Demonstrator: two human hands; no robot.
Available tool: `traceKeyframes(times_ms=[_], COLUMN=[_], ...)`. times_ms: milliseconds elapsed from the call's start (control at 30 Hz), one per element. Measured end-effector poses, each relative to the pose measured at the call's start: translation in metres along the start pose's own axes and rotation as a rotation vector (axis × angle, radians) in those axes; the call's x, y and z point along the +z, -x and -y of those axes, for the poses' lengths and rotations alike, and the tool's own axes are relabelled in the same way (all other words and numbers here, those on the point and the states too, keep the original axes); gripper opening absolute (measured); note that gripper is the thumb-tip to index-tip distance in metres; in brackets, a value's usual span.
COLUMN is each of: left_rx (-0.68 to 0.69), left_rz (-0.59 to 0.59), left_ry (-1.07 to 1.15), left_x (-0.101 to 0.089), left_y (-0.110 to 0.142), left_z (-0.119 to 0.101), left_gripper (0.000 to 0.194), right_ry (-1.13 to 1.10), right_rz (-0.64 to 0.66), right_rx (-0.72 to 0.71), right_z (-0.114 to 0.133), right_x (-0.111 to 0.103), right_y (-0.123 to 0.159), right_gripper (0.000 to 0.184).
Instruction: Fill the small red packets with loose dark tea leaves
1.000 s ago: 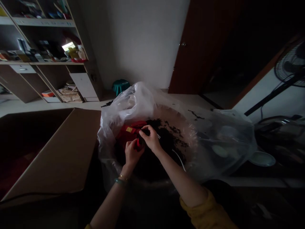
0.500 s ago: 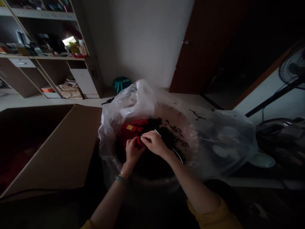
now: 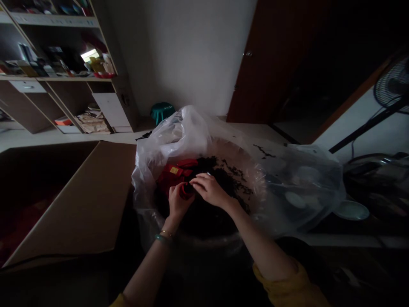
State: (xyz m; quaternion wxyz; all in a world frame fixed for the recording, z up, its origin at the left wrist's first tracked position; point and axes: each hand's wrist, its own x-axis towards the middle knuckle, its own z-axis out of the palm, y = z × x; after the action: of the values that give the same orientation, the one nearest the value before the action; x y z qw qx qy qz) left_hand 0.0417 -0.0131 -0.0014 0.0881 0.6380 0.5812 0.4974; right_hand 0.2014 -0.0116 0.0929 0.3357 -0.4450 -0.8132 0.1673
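My left hand [image 3: 177,202] is closed around a small red packet [image 3: 185,192] with a dark opening at its top. My right hand [image 3: 211,190] pinches at that opening, fingertips together; what lies between them, if anything, is hidden. Under both hands is a heap of dark, leaf-like shreds [image 3: 220,172] in a round tub lined with clear plastic sheeting [image 3: 191,132]. More red packets [image 3: 164,175], one with a yellow label, lie on the heap just beyond my left hand. A bit of a white object [image 3: 208,173] shows behind my right hand.
An open cardboard box [image 3: 76,204] with red contents stands at the left. The plastic sheet spreads right, over pale dishes [image 3: 295,199], to a bowl [image 3: 351,210]. Farther off are a shelf unit [image 3: 108,108], a green-covered bin [image 3: 162,112], a door [image 3: 255,76] and a fan [image 3: 393,87].
My right hand has come lower and nearer to the red packet in my left hand, its wrist turning flatter. A curved white strip beside my right forearm is now covered. My left hand has hardly moved.
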Motion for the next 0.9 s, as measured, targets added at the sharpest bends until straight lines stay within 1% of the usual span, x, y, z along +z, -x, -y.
traceKeyframes(times_ms=[67, 100, 133, 200, 233, 267, 300, 333, 433, 500, 533, 633, 733, 800, 900], left_rx=[0.019, 0.041, 0.069, 0.125, 0.143, 0.154, 0.159, 0.16, 0.158, 0.16, 0.161, 0.163, 0.163, 0.17, 0.168], left_rz=[-0.004, -0.003, -0.003, -0.01, -0.017, -0.022, -0.024, -0.022, -0.014, -0.02, -0.022, -0.016, -0.007, -0.007, -0.002], left_ry=[0.005, 0.01, 0.016, 0.039, 0.055, 0.073, 0.088, 0.097, 0.079, 0.057, 0.049, 0.036, 0.034, 0.036, 0.032], left_x=[-0.001, -0.002, -0.002, -0.003, -0.003, -0.003, -0.002, -0.002, -0.001, 0.0, 0.0, 0.0, 0.002, 0.002, 0.004], left_y=[-0.001, -0.001, -0.002, -0.002, -0.002, -0.002, -0.002, -0.001, 0.001, 0.002, 0.002, 0.003, 0.002, 0.002, 0.002], left_z=[-0.001, -0.001, -0.002, -0.005, -0.006, -0.007, -0.007, -0.007, -0.005, -0.003, -0.002, 0.0, 0.001, 0.001, 0.003], left_gripper=[0.045, 0.044, 0.043, 0.04, 0.039, 0.039, 0.039, 0.041, 0.045, 0.048, 0.049, 0.052, 0.055, 0.056, 0.058], right_ry=[-0.039, -0.014, 0.056, 0.246, 0.324, 0.386, 0.434, 0.463, 0.474, 0.439, 0.411, 0.285, 0.116, 0.009, -0.086], right_rz=[0.05, 0.11, 0.193, 0.352, 0.395, 0.407, 0.398, 0.375, 0.298, 0.255, 0.228, 0.1, -0.069, -0.146, -0.158], right_rx=[0.072, 0.122, 0.186, 0.381, 0.448, 0.479, 0.494, 0.488, 0.408, 0.352, 0.336, 0.339, 0.322, 0.275, 0.207], right_z=[-0.008, -0.012, -0.015, -0.019, -0.018, -0.017, -0.014, -0.011, -0.005, -0.006, -0.009, -0.024, -0.035, -0.033, -0.019], right_x=[-0.007, -0.009, -0.01, -0.006, -0.001, 0.005, 0.012, 0.019, 0.035, 0.039, 0.04, 0.033, 0.018, 0.008, 0.0], right_y=[0.015, 0.025, 0.038, 0.062, 0.072, 0.079, 0.083, 0.084, 0.074, 0.064, 0.06, 0.052, 0.042, 0.032, 0.013], right_gripper=[0.026, 0.035, 0.054, 0.102, 0.116, 0.121, 0.121, 0.116, 0.083, 0.06, 0.053, 0.041, 0.033, 0.03, 0.03])
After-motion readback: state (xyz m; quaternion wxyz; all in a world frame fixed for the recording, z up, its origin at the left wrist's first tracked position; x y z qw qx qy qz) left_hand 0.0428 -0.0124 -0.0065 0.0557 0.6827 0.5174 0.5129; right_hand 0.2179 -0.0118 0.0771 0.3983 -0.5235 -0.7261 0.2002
